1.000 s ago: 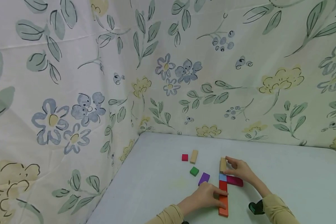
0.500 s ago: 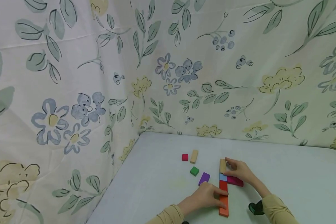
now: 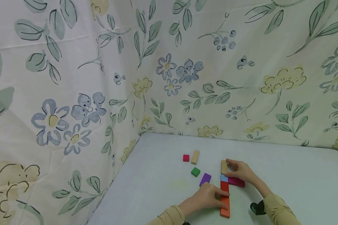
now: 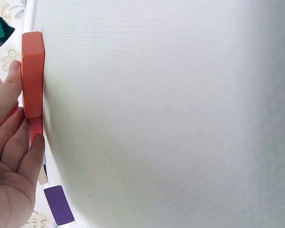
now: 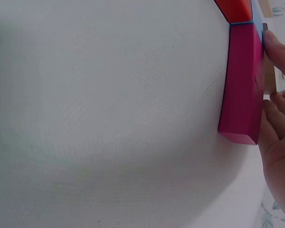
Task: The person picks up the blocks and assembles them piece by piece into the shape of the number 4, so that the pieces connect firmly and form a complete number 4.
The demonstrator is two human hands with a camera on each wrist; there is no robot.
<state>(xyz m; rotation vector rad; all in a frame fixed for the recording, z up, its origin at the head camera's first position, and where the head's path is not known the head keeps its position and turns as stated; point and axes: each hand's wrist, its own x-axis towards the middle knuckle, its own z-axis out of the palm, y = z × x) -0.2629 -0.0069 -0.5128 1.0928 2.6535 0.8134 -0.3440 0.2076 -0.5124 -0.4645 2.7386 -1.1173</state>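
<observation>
My right hand [image 3: 243, 172] pinches a plain wooden block [image 3: 224, 167] lengthwise, a finger at its far end and the thumb near its close end. That block meets a light blue block [image 3: 224, 178], which joins a red block [image 3: 224, 186] and an orange block [image 3: 225, 211] in one straight row. A magenta block [image 5: 240, 85] sticks out sideways from the light blue one, below my right hand. My left hand [image 3: 204, 197] rests over the red and orange blocks, index finger and thumb stretched across them; in the left wrist view the thumb touches the orange block [image 4: 33, 85].
Left of the row lie a purple block [image 3: 205, 178], a green block [image 3: 195, 172], a red cube [image 3: 186, 158] and another wooden block [image 3: 195, 157]. All are on the white table [image 3: 157, 175]. Floral cloth [image 3: 214, 78] hangs behind it and along the left.
My right hand has brought the wooden block slightly toward me, up against the light blue block. The left hand has stayed in place on the row.
</observation>
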